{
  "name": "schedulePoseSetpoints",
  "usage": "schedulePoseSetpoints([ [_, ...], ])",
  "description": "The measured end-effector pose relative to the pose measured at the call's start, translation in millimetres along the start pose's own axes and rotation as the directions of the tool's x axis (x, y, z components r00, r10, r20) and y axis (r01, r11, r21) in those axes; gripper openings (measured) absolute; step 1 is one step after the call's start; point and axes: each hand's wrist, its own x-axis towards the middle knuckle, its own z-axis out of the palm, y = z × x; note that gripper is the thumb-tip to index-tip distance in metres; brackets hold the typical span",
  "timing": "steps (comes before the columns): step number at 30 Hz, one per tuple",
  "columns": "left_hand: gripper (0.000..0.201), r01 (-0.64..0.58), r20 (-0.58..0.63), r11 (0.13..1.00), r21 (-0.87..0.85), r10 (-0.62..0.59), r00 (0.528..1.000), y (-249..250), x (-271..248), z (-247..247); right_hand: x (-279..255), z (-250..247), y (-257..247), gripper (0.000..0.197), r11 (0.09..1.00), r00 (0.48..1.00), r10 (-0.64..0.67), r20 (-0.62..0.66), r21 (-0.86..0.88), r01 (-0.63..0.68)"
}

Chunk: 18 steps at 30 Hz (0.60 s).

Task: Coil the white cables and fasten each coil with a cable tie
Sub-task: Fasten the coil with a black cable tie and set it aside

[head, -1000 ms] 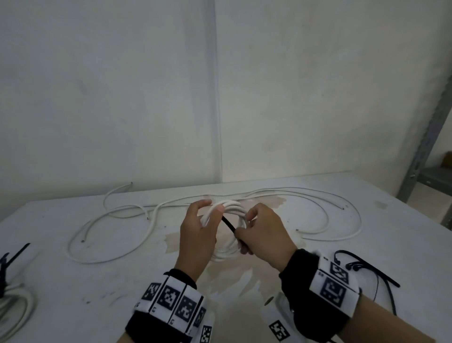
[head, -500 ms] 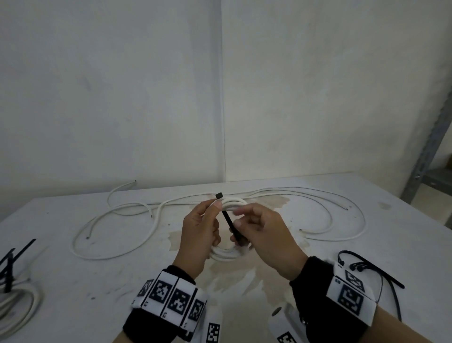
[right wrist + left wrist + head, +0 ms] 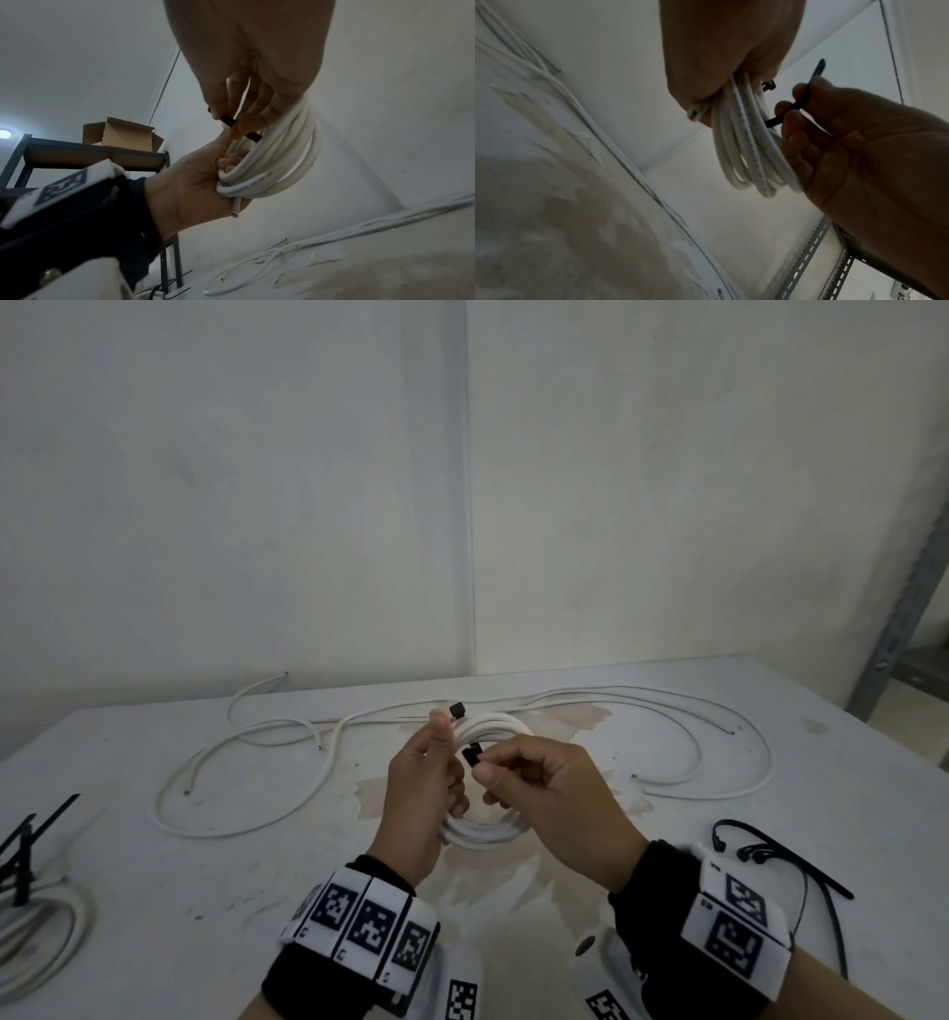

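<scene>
white round cable coil (image 3: 485,729) | left hand (image 3: 421,793) grips | right hand (image 3: 544,793) fingers pinch flat black tie (image 3: 472,755)

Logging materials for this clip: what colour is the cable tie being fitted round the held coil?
Black; the thin plastic cable tie shows best in the left wrist view.

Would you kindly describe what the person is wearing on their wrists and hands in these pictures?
Both hands are bare, without gloves. The left wrist carries a black cuff wrapped by a white band of square black-and-white coded markers. The right wrist has the same black cuff and a white block printed with similar markers.
</scene>
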Motion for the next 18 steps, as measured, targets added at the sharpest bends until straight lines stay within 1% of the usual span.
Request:
schedulePoseSetpoints([
  [2,0.042,0.007,-0.011,1.000,0.008,-0.007,1.000,0.0,-1.1,2.5,2.5,-0.6,-0.3,0.019,0.999,0.998,0.049,-0.047,0.005,-0.049],
  [5,0.044,0.031,-0.034,0.999,0.007,-0.031,0.999,-0.1,-1.1,5.4,4.8,-0.4,-3.5,0.018,0.996,0.995,0.088,-0.055,-0.008,-0.088],
  [8,0.034,0.065,-0.060,0.998,-0.021,-0.066,0.996,1.0,-1.2,7.6,5.7,0.7,-5.8,0.017,0.993,0.991,0.109,-0.074,-0.041,-0.112],
  [12,0.042,0.078,-0.065,0.996,-0.035,-0.080,0.995,0.1,-3.1,9.4,8.2,1.2,-7.4,0.018,0.989,0.986,0.131,-0.106,-0.048,-0.137],
  [16,0.044,0.078,-0.064,0.996,-0.037,-0.081,0.995,1.6,-4.0,9.0,7.1,2.1,-10.2,0.018,0.988,0.984,0.142,-0.103,-0.053,-0.148],
  [18,0.041,0.073,-0.060,0.997,-0.033,-0.075,0.995,1.7,-3.5,8.8,7.3,1.9,-12.1,0.019,0.987,0.983,0.150,-0.109,-0.043,-0.156],
])
